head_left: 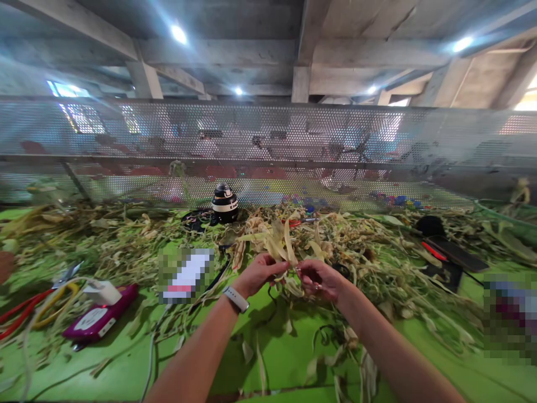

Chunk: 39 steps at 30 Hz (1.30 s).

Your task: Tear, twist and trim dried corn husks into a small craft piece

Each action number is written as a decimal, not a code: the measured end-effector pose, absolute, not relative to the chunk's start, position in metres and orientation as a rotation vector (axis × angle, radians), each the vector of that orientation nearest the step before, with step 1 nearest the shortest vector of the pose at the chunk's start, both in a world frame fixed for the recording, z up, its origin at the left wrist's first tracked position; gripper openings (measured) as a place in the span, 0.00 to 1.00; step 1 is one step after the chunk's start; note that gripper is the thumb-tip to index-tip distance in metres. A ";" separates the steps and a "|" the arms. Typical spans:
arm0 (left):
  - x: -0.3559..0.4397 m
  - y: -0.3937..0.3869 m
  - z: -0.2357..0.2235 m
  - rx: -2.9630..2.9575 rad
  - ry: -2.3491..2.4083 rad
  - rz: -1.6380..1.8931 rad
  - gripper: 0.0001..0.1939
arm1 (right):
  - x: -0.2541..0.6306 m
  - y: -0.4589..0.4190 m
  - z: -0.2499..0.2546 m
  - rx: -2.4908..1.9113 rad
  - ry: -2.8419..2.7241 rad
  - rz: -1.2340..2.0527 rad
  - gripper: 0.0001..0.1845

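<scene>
Dried leaf sprig [288, 243] is held over the desk [231, 369], pinched near its base by the left hand's [255, 275] fingers [277, 269]; the right hand's [322, 278] are curled close beside it, hold unclear. Judged light, papery, easily torn; best gripped at the base.

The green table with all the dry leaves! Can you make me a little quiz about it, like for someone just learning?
1. True or false: the left hand and the right hand are both at the pale leaves.
2. Which wrist wears the wristband? A) left B) right C) both
3. Fill in: the purple power strip with the white charger is to the ____ of the hands.

Key: 1. True; 2. A; 3. left
</scene>
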<state>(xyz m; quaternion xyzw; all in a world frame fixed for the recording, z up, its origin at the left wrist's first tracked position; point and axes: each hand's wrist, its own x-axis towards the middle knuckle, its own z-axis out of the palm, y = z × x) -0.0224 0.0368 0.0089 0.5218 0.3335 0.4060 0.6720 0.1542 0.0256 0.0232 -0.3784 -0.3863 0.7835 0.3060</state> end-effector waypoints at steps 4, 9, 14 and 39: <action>-0.021 0.039 0.007 1.153 0.798 0.921 0.13 | 0.156 0.027 0.023 -0.967 -0.995 2.042 0.08; -0.013 0.036 0.007 0.924 0.699 0.912 0.10 | 0.155 0.028 0.020 -1.003 -1.007 2.027 0.05; -0.003 0.033 0.008 0.678 0.497 0.934 0.17 | 0.150 0.028 0.013 -1.040 -1.022 2.015 0.07; 0.013 0.028 0.002 0.510 0.587 1.092 0.24 | 0.143 0.024 0.012 -0.994 -1.041 2.078 0.08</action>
